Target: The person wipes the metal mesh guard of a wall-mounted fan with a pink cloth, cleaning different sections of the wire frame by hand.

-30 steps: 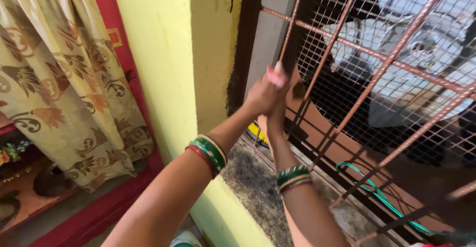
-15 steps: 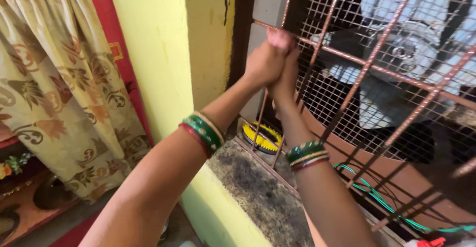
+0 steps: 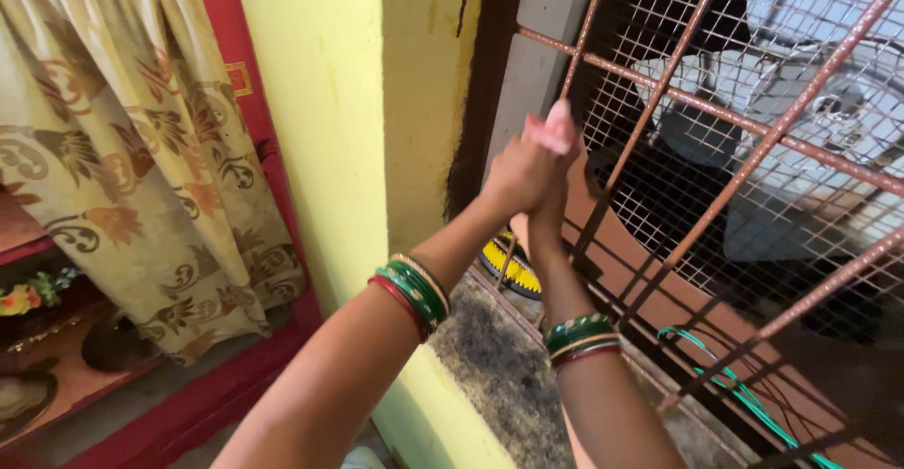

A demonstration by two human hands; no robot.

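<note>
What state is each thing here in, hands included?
left hand: raised, pressed against the right
right hand: raised, fingers up by the grille
window grille: shut, rusty bars with mesh
curtain: hanging drawn, gathered
green cord: lying loose behind the bars
stone sill: bare, speckled

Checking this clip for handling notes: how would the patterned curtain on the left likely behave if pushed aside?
The curtain hangs in soft gathered folds, so it is probably floppy and would bunch rather than hold shape. It looks like thin cloth, likely light. Both hands, left hand and right hand, are up at the window grille, away from it.
</note>
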